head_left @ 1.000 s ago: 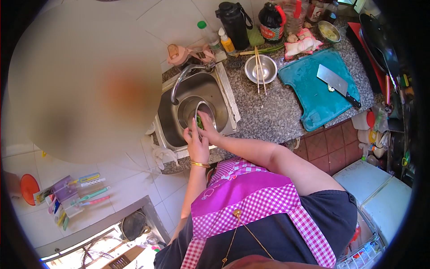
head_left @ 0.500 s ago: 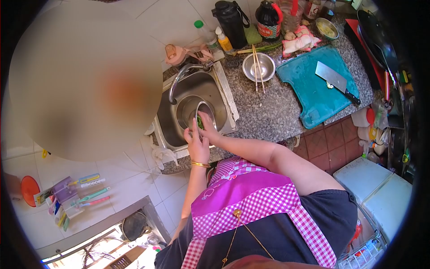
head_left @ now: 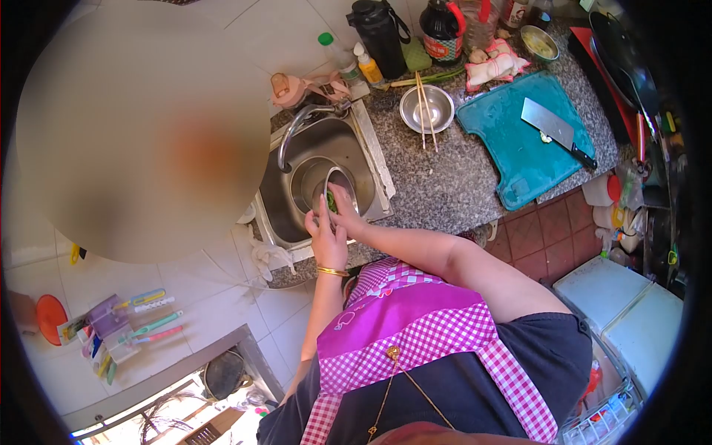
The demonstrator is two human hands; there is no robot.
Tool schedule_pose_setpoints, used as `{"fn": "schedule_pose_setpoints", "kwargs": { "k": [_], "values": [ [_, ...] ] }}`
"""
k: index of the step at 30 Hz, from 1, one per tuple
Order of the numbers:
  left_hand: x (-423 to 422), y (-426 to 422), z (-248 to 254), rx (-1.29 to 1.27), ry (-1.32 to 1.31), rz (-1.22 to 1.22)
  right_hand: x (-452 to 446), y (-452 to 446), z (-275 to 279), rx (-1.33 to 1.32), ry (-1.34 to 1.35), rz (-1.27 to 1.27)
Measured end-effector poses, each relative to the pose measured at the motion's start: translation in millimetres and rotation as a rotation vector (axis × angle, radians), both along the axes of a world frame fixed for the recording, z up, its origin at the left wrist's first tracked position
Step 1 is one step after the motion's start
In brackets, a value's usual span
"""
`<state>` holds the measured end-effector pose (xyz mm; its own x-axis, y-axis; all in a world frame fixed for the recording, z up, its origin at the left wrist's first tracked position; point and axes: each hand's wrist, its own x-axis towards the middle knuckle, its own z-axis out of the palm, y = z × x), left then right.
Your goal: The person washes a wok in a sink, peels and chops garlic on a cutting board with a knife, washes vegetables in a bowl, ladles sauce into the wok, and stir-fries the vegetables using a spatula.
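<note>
Over the sink, a steel bowl [head_left: 338,176] is tipped on its side, its opening turned to the right. Chopped-looking green vegetables [head_left: 331,200] show inside it. My left hand [head_left: 324,236], with a gold bangle at the wrist, grips the bowl from the near left side, fingers stretched along its outside. My right hand [head_left: 345,210] reaches into the bowl's mouth, its fingers curled against the greens and partly covering them. Beneath sits a larger round steel basin [head_left: 300,182] in the sink [head_left: 274,211].
The faucet [head_left: 297,122] arches over the sink. On the granite counter [head_left: 415,185] stand a steel bowl [head_left: 441,100] with chopsticks [head_left: 423,111] across it and a teal cutting board [head_left: 512,174] bearing a cleaver [head_left: 549,122]. Bottles and a black flask [head_left: 377,37] line the wall.
Both hands and the tilted bowl hold practically the same position. The camera view has shifted very slightly.
</note>
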<state>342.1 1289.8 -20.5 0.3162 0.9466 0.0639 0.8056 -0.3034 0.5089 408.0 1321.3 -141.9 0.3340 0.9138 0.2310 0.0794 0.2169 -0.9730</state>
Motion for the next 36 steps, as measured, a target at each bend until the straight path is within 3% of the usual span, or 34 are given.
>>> {"fn": "schedule_pose_setpoints", "kwargs": {
  "k": [36],
  "values": [
    [1.1,7.6,0.8,0.011,0.008,0.004,0.2,7.3,4.4,-0.005,0.012,-0.028]
  ]
}}
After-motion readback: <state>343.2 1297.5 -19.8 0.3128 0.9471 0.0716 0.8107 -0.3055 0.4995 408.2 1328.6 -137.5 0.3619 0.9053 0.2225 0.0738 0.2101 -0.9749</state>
